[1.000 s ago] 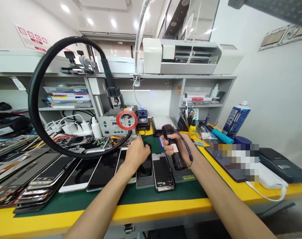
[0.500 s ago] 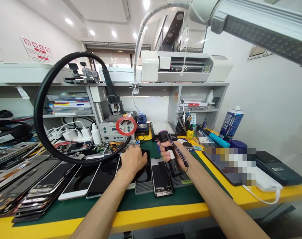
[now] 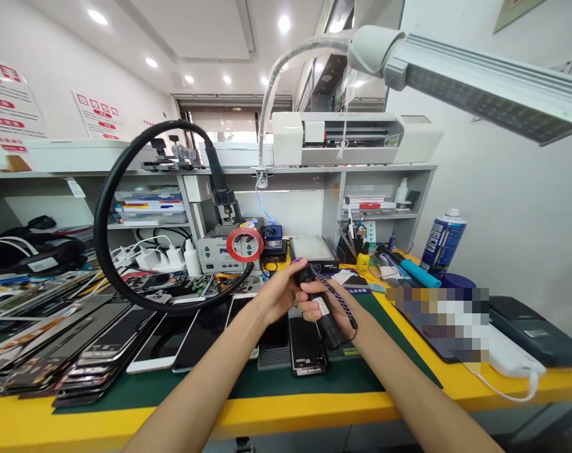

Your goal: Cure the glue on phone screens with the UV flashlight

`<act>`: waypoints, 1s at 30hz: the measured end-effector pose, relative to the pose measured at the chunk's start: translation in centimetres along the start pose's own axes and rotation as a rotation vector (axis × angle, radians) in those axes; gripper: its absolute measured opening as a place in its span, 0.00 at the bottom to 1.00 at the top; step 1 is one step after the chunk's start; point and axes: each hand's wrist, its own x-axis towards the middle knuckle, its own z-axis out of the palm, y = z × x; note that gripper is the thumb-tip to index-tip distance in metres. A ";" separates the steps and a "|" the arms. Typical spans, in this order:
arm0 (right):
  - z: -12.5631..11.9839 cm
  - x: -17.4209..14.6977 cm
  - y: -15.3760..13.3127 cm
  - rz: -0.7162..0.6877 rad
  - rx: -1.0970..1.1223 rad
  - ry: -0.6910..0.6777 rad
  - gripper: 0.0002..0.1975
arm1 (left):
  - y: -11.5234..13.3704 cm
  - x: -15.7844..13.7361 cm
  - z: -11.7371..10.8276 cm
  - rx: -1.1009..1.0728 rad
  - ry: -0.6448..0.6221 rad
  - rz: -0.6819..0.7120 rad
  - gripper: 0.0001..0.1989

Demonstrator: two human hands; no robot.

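Note:
A black flashlight (image 3: 330,328) with a white label and a patterned wrist cord (image 3: 338,297) is tilted above the mat, its head pointing away to the left. My right hand (image 3: 343,309) is wrapped round its body. At the head end, my left hand (image 3: 277,294) is closed on the flashlight, thumb across the top; its other fingers are partly hidden. Under the flashlight lies a phone without its cover or screen panel (image 3: 307,352), dark with a metallic lower edge, on a grey textured pad (image 3: 274,358). A dark screen beside it is largely covered by my left hand.
Stacked phone screens (image 3: 90,358) fill the left of the green mat (image 3: 252,385). A black hose loop (image 3: 99,251) arches over them from the grey soldering station (image 3: 214,251). At right are a spray can (image 3: 443,245) and a black case (image 3: 535,330). A lamp (image 3: 484,88) hangs overhead.
My left hand has left the dark screen on the mat and moved right and up to the flashlight's head, closing on it. My right hand keeps its hold. The camera view has shifted slightly.

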 end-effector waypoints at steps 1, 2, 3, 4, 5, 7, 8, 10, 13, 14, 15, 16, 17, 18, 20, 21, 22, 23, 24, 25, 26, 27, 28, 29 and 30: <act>-0.1 0.1 0.1 0.009 -0.005 -0.002 0.13 | -0.2 0.3 0.4 -0.136 -0.032 -0.040 0.19; -0.1 0.1 0.3 0.020 -0.009 -0.002 0.14 | -0.4 0.6 0.7 -0.212 -0.028 -0.057 0.17; -0.2 0.2 0.4 0.038 -0.015 0.001 0.15 | -0.7 0.9 0.8 -0.253 -0.013 -0.056 0.15; -0.3 0.2 0.6 0.063 -0.024 0.008 0.16 | -0.9 1.1 0.8 -0.277 -0.001 -0.045 0.15; -0.3 0.3 0.7 0.089 -0.036 0.018 0.17 | -1.0 1.2 0.8 -0.294 0.001 -0.032 0.14; -0.4 0.4 1.0 0.121 -0.062 0.035 0.19 | -1.1 1.5 0.4 -0.331 -0.014 -0.017 0.14; -0.4 0.4 1.2 0.119 -0.070 0.037 0.19 | -1.0 1.5 0.2 -0.355 -0.020 -0.014 0.14; -0.3 0.6 1.3 0.107 -0.078 0.009 0.20 | -0.8 1.5 -0.1 -0.384 -0.005 -0.015 0.13; -0.3 1.1 1.4 0.190 -0.103 -0.064 0.18 | -0.4 1.5 -0.1 -0.384 0.050 -0.013 0.12; -0.3 1.2 1.4 0.237 -0.121 -0.080 0.18 | -0.3 1.4 -0.1 -0.380 0.064 -0.012 0.11; -0.2 1.3 1.4 0.282 -0.142 -0.087 0.19 | -0.2 1.4 0.0 -0.378 0.074 -0.010 0.11; -0.2 1.4 1.4 0.312 -0.162 -0.083 0.20 | -0.2 1.4 0.1 -0.379 0.082 -0.009 0.10; -0.2 1.4 1.4 0.328 -0.181 -0.072 0.21 | -0.3 1.4 0.2 -0.380 0.091 -0.008 0.10; -0.1 1.4 1.5 0.334 -0.197 -0.056 0.21 | -0.3 1.4 0.3 -0.382 0.100 -0.007 0.09; 0.1 1.3 1.5 0.325 -0.210 -0.019 0.20 | -0.4 1.4 0.4 -0.386 0.121 -0.001 0.08; 0.3 1.2 1.5 0.320 -0.211 -0.004 0.19 | -0.4 1.4 0.5 -0.385 0.130 0.000 0.08; 0.4 1.1 1.5 0.321 -0.212 0.007 0.19 | -0.5 1.4 0.6 -0.382 0.140 0.001 0.08; 0.5 1.1 1.6 0.319 -0.213 0.019 0.19 | -0.5 1.4 0.6 -0.378 0.149 0.001 0.08; 0.7 1.0 1.6 0.312 -0.215 0.032 0.19 | -0.5 1.3 0.7 -0.373 0.158 0.003 0.09; 0.8 0.9 1.6 0.297 -0.219 0.047 0.19 | -0.4 1.2 0.7 -0.368 0.165 0.006 0.09; 1.0 0.9 1.7 0.278 -0.224 0.062 0.19 | -0.4 1.1 0.7 -0.363 0.170 0.010 0.09; 1.1 0.8 1.8 0.260 -0.229 0.077 0.19 | -0.4 1.1 0.8 -0.356 0.174 0.015 0.08; 1.3 0.8 1.9 0.251 -0.238 0.089 0.19 | -0.4 1.0 0.8 -0.349 0.178 0.020 0.08; 1.4 0.8 2.0 0.248 -0.254 0.106 0.20 | -0.4 1.0 0.8 -0.340 0.181 0.026 0.08; 1.4 0.8 2.1 0.243 -0.277 0.130 0.19 | -0.5 1.1 0.8 -0.331 0.187 0.034 0.09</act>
